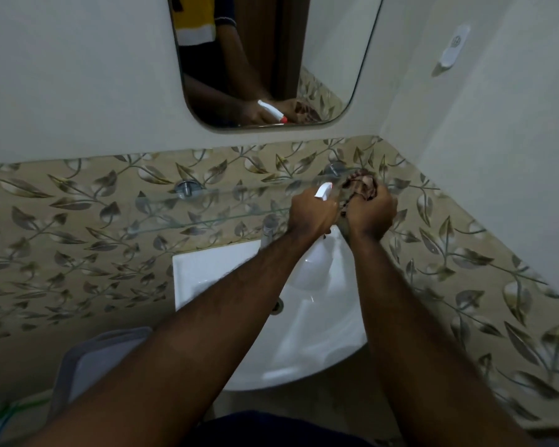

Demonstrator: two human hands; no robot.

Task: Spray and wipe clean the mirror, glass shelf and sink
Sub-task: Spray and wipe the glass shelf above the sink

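Both bare arms are reaching forward over the white ceramic sink [207, 269], which is sitting against a wall tiled in a beige leaf pattern [62, 221]. The left hand [310, 214] is gripping the neck of a white plastic spray bottle [322, 191], its nozzle head showing just above the knuckles and its body hanging down over the basin. The right hand [370, 214] is closing around a bunched brown patterned cloth [360, 187], pressing it at the right end of the clear glass shelf [181, 208]. The two hands are touching each other. Above, the rounded wall mirror [329, 59] is reflecting the hands, bottle and cloth.
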